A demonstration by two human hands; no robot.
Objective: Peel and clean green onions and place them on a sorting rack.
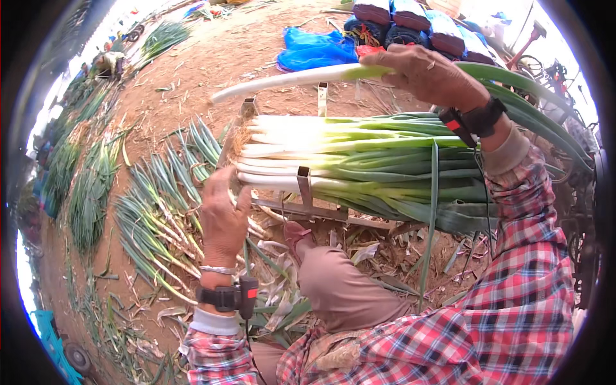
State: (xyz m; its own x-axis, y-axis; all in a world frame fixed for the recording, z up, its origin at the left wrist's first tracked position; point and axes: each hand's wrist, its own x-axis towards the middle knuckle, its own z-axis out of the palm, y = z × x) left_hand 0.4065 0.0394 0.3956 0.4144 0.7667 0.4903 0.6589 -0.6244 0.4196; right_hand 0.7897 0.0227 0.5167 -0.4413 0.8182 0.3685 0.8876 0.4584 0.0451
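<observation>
In my right hand [433, 77] is one long green onion [282, 81], gripped where its white stalk turns green. Its root end points left and its leaves trail off to the right past my wrist. Below it, a thick bundle of green onions [366, 160] lies crosswise in a metal frame [305, 186] with short upright square posts. The bundle's white ends and roots [240, 141] face left. My left hand [224, 208] is beside those root ends, thumb and fingers apart, with nothing visible in it.
Loose green onions [157, 218] lie on the dirt at the left, with more heaps [96, 186] beyond. Trimmed leaves and peelings [282, 308] litter the ground by my leg [346, 289]. Blue plastic netting [314, 48] and stacked wrapped bundles [410, 19] are at the back.
</observation>
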